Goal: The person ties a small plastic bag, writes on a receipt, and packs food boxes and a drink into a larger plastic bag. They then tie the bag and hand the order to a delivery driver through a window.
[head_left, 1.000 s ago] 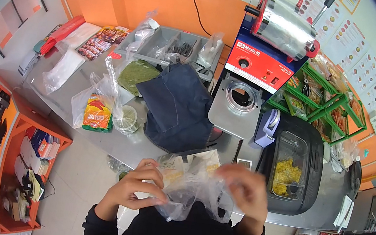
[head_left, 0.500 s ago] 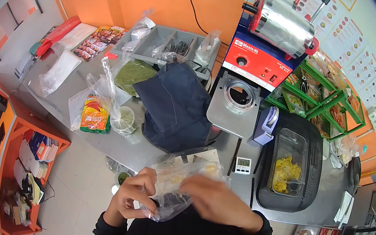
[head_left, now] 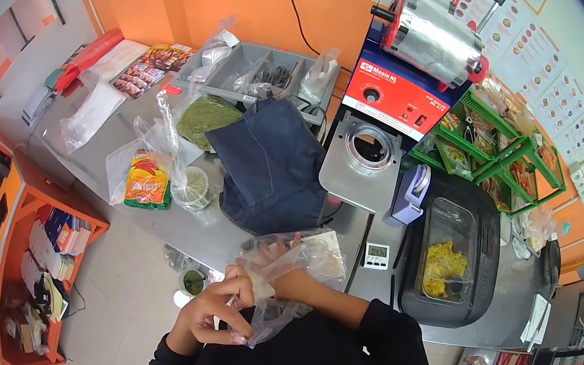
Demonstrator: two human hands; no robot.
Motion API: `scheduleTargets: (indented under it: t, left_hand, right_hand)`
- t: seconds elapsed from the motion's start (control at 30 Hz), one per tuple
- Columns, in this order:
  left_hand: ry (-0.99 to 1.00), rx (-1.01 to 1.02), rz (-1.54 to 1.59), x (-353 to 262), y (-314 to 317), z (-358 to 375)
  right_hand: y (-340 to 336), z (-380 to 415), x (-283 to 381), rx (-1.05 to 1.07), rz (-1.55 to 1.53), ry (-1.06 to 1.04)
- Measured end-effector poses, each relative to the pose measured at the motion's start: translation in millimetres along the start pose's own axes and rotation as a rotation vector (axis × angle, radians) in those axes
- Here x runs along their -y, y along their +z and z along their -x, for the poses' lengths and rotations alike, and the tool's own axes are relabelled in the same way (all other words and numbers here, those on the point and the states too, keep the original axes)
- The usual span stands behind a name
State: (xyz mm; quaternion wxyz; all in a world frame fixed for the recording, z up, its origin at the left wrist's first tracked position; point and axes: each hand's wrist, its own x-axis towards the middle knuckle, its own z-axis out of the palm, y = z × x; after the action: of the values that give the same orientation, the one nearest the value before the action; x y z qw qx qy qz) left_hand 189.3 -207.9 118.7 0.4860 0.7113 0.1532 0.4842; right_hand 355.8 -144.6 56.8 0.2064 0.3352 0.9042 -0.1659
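Note:
A clear plastic bag hangs at the table's front edge, close to the body. My left hand pinches the bag's near edge between thumb and fingers. My right hand reaches in behind or inside the clear plastic, its fingers spread and pointing away from me, seen through the film. Beneath the plastic lies a pale sheet on the steel table. Just beyond the hands is a dark blue cloth, and a small white timer stands to the right.
Left of the cloth are a yellow-orange packet and a bagged round container. A grey divided tray sits behind. To the right stand a cup sealer, a tape dispenser, a black container with yellow food and green baskets.
My right hand has moved left and away from me, and its fingers are now spread behind or inside the plastic. My left hand stays at the bag's edge.

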Motion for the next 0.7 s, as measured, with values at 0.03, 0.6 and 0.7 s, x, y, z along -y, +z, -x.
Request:
scheduleTargets:
  t: [0.03, 0.6, 0.7]
  left_hand:
    - [0.011, -0.013, 0.006, 0, -1, 0]
    - [-0.016, 0.172, -0.02, 10, 7, -27]
    - [-0.025, 0.155, -0.012, 7, 6, -26]
  right_hand:
    - [-7, 8, 1, 0.001, 0.004, -0.001]
    - [5, 72, -93, -0.206, -0.341, 0.186]
    - [-1, 75, -91, -0.24, -0.344, 0.148]
